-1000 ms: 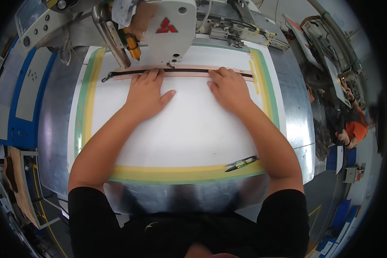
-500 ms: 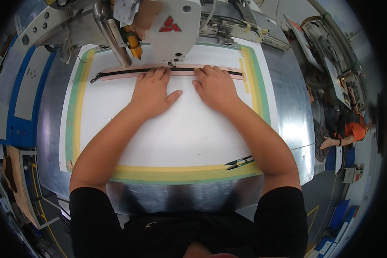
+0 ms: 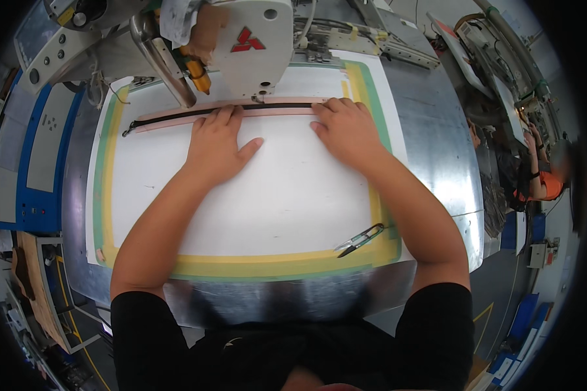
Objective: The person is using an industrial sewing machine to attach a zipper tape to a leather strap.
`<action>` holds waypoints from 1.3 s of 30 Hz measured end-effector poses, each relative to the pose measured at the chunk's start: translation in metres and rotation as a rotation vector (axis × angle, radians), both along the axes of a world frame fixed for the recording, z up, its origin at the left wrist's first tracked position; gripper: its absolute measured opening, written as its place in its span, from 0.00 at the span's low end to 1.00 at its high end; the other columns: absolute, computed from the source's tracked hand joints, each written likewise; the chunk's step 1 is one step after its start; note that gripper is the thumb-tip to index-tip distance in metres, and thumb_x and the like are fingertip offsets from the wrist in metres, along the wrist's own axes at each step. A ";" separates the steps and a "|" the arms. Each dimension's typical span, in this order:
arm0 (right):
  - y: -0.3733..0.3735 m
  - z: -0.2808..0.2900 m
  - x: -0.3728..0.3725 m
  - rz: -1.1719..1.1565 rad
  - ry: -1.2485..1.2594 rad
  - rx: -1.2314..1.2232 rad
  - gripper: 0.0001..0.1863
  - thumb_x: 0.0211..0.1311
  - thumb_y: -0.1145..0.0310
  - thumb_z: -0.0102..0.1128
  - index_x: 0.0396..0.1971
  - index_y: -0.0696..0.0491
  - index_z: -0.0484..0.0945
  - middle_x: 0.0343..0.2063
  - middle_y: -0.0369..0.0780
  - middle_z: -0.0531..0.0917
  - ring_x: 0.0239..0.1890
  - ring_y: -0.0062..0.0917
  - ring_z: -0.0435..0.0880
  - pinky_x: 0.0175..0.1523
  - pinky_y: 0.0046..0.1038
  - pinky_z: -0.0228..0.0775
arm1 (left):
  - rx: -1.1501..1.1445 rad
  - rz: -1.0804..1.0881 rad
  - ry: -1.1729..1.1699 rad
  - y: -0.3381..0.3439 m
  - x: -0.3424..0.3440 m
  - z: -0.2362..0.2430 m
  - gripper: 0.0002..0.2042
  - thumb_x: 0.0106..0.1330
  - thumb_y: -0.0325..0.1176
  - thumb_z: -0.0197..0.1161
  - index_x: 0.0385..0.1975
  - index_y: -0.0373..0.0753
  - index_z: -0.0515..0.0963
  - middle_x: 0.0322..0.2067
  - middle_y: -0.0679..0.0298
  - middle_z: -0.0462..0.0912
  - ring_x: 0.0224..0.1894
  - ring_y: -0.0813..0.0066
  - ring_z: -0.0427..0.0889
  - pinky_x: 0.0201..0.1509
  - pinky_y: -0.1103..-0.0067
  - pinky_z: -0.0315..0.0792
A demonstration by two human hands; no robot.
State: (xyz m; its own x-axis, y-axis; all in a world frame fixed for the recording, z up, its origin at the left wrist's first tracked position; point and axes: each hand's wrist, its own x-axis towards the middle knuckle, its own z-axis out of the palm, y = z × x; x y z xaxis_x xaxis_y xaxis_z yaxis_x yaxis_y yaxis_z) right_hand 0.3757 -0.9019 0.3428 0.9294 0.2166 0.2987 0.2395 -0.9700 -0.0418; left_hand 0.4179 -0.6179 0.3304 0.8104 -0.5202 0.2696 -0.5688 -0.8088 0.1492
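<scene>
A long black strap (image 3: 277, 105) lies lengthwise over a pink strip (image 3: 287, 111) on the white sheet (image 3: 274, 195). At its left end is a small dark clasp (image 3: 129, 129). My left hand (image 3: 215, 150) rests flat, its fingertips on the strap left of the machine's needle area and its thumb spread on the sheet. Near the strap's right end, my right hand (image 3: 349, 133) lies palm down with fingers extended, tips touching the strap and covering that end. Neither hand grips anything visible.
A white sewing machine head (image 3: 257, 55) overhangs the strap, beside a metal tube (image 3: 166, 65) and a yellow-tipped part (image 3: 200, 79). Thread snips (image 3: 361, 241) lie on yellow tape (image 3: 274, 262) near my right forearm. A blue cabinet (image 3: 42, 150) stands left; another person (image 3: 544, 186) works far right.
My right hand has slid rightward along the strap, uncovering more of its middle. My left hand stays at about the same place on it. The whole view has shifted slightly.
</scene>
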 end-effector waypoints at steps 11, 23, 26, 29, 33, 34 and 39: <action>0.000 -0.002 -0.004 -0.002 -0.002 0.064 0.20 0.71 0.59 0.63 0.58 0.52 0.85 0.51 0.39 0.85 0.59 0.35 0.81 0.64 0.40 0.69 | -0.002 -0.014 0.020 -0.012 -0.003 0.003 0.35 0.70 0.54 0.65 0.68 0.32 0.72 0.69 0.49 0.72 0.71 0.51 0.70 0.75 0.58 0.60; 0.023 -0.004 0.008 0.089 -0.044 0.055 0.19 0.71 0.59 0.62 0.56 0.52 0.86 0.46 0.38 0.85 0.54 0.31 0.83 0.58 0.37 0.71 | -0.003 -0.046 -0.002 -0.023 -0.002 0.001 0.36 0.69 0.54 0.66 0.68 0.31 0.73 0.68 0.48 0.73 0.70 0.52 0.72 0.73 0.58 0.62; 0.032 -0.003 0.009 0.097 -0.019 0.069 0.19 0.71 0.59 0.63 0.56 0.52 0.85 0.47 0.38 0.85 0.55 0.33 0.83 0.60 0.38 0.71 | 0.001 -0.042 -0.011 -0.025 -0.003 0.000 0.36 0.68 0.54 0.66 0.68 0.31 0.73 0.67 0.48 0.74 0.69 0.52 0.72 0.73 0.57 0.62; 0.040 -0.005 0.009 0.098 0.000 0.086 0.19 0.70 0.59 0.64 0.56 0.52 0.85 0.47 0.39 0.84 0.56 0.34 0.82 0.61 0.39 0.70 | -0.002 -0.052 -0.022 -0.026 -0.004 -0.003 0.36 0.68 0.54 0.66 0.68 0.31 0.73 0.67 0.47 0.74 0.69 0.51 0.72 0.72 0.58 0.62; 0.040 -0.009 0.014 0.120 -0.100 -0.053 0.16 0.68 0.57 0.65 0.47 0.52 0.87 0.43 0.36 0.83 0.51 0.31 0.82 0.54 0.35 0.71 | -0.033 -0.064 -0.003 -0.028 -0.003 -0.003 0.36 0.68 0.53 0.66 0.68 0.31 0.73 0.67 0.47 0.74 0.69 0.50 0.73 0.72 0.58 0.62; 0.040 -0.008 0.015 0.119 -0.095 -0.049 0.16 0.68 0.57 0.65 0.47 0.52 0.87 0.43 0.36 0.83 0.51 0.31 0.82 0.54 0.35 0.71 | -0.026 -0.050 0.008 -0.028 -0.004 -0.001 0.36 0.68 0.53 0.66 0.68 0.30 0.73 0.67 0.47 0.74 0.68 0.50 0.73 0.72 0.58 0.62; 0.039 -0.003 0.016 0.144 -0.064 0.028 0.19 0.68 0.59 0.65 0.54 0.52 0.85 0.46 0.39 0.84 0.55 0.32 0.82 0.59 0.37 0.71 | -0.005 -0.035 -0.002 -0.026 -0.003 -0.001 0.36 0.68 0.52 0.67 0.68 0.30 0.73 0.66 0.47 0.74 0.67 0.49 0.74 0.72 0.58 0.63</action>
